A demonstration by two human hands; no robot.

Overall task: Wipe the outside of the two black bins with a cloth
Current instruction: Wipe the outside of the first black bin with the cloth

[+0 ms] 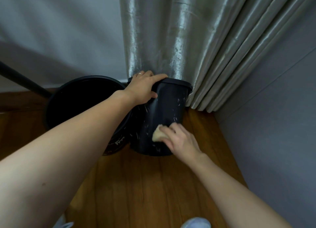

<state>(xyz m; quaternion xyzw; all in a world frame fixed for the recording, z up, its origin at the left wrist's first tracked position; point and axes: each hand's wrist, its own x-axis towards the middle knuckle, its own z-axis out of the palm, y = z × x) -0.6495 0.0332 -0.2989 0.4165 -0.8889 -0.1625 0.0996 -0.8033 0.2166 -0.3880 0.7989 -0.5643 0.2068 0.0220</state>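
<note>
left hand (142, 87) grips the upright bin (164, 118) at its rim mid-frame, right hand (179, 138) presses the cloth (158, 133) low on its near wall

home room corner, curtain (179, 39), wooden floor (153, 185)

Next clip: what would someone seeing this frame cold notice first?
Dead centre, the scuffed black bin stands against the silvery curtain. The left hand grips its rim while the right hand presses a pale cloth low on its side. A second, rounder bin stands just to its left on the wooden floor.
</note>
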